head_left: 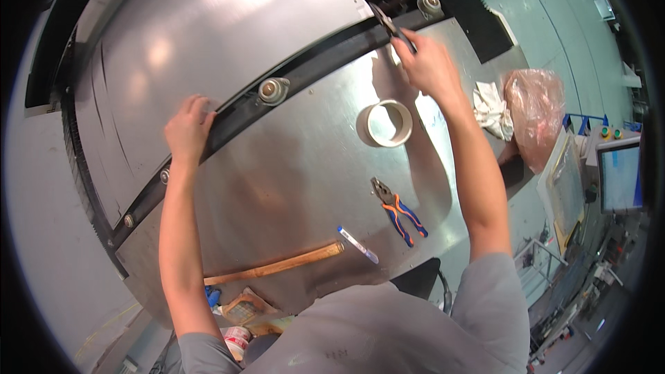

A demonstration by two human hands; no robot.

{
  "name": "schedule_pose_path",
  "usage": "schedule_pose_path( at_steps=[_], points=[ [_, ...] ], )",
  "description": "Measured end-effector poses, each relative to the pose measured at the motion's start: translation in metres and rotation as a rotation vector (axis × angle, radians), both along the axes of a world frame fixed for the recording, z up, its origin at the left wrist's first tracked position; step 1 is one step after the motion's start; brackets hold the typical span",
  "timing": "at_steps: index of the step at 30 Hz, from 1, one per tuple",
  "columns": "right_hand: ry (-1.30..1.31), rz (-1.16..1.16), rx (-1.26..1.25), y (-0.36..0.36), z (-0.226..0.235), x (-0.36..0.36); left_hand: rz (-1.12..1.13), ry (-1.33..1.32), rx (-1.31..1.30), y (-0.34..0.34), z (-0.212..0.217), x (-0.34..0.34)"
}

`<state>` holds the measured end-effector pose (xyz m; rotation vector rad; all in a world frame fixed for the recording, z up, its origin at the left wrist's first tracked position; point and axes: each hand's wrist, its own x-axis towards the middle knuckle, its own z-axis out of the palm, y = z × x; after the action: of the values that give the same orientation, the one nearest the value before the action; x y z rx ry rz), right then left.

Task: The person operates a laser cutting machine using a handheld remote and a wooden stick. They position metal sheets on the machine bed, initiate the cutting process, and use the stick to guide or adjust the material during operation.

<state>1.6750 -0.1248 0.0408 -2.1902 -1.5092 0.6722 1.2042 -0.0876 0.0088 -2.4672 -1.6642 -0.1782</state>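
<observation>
A large shiny metal sheet (228, 21) lies along the far side of a dark rail (312, 62). By the sheet's near edge, above the rail, my left hand (188, 128) has its fingers bent and drawn together. What they pinch, if anything, is too small to name. Up at the right end of the rail, my right hand (431, 66) grips a slim dark tool with a pointed end (393, 28). Its tip reaches the sheet's edge; its exact kind is unclear. A roll of tape (410, 125) stands on the metal table below my right hand.
Pliers with blue-orange handles (398, 211), a marker pen (357, 244) and a wooden stick (277, 264) lie on the metal table (277, 194). Round ball rollers (273, 90) stick up along the rail. At right are a crumpled white cloth (492, 109), a plastic bag (535, 114) and a screen (620, 176).
</observation>
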Motion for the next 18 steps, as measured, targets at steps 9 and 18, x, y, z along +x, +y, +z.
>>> schedule_pose_path(
  at_steps=[9,18],
  points=[
    [0.178,0.015,-0.025,-0.094,0.041,-0.039,-0.158,0.249,0.112,0.002,-0.014,-0.007],
    [0.739,0.328,-0.07,-0.179,0.014,-0.125,-0.16,0.331,0.215,0.0,0.02,0.002]
  ],
)
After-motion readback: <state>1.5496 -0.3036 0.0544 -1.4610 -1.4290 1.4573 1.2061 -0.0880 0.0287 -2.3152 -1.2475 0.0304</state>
